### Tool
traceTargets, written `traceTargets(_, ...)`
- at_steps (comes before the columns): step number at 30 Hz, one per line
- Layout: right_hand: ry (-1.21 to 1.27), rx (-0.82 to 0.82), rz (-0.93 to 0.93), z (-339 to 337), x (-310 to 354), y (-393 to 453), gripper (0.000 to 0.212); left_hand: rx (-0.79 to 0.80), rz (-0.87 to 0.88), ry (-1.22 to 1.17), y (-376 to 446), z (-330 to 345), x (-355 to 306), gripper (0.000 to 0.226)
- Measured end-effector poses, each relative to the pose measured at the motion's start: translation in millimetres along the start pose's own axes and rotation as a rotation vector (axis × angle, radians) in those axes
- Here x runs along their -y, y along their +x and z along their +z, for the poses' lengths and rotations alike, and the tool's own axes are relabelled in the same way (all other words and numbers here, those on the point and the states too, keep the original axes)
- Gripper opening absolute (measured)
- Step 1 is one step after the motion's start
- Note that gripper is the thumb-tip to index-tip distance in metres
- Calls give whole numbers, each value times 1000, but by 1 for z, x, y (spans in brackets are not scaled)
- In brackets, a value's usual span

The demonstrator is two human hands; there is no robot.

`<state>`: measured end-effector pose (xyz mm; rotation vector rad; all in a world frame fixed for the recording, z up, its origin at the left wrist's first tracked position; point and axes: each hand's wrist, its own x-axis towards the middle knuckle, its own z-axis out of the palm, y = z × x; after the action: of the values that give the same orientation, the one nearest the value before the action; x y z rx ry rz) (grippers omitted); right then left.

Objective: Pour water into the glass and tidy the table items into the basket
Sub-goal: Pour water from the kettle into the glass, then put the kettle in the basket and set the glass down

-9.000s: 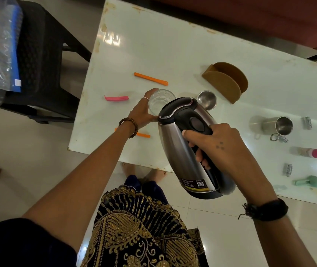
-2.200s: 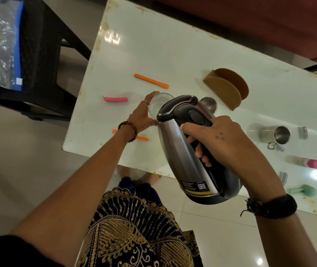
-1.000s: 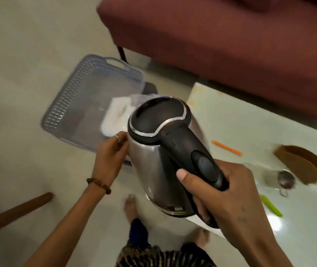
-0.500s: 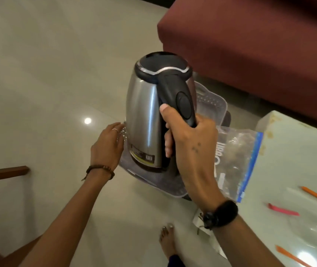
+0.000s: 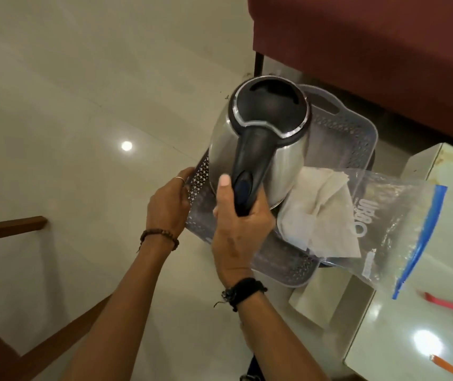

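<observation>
Steel kettle (image 5: 258, 149) upright over basket (image 5: 357, 138), right hand (image 5: 240, 218) clenched on handle, left hand (image 5: 169, 204) gripping near rim.

**A living room in a home**

A domestic sitting area is indicated. A maroon upholstered sofa (image 5: 371, 50) is seen at the far side, raised on a dark leg. Glossy cream floor tiles (image 5: 68, 92) are spread before the sofa, with ceiling lights mirrored in them. A low white glass-topped table (image 5: 423, 312) is set near the sofa's front. Wooden furniture rails (image 5: 8, 226) are visible well apart from the sofa.
</observation>
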<state>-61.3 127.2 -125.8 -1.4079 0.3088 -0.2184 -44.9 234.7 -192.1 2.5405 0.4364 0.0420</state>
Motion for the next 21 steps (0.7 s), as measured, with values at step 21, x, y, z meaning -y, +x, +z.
traceTargets(21,-371,361,131,-249,3,-3,14,-142,-145,-403,-214,63,-150,13)
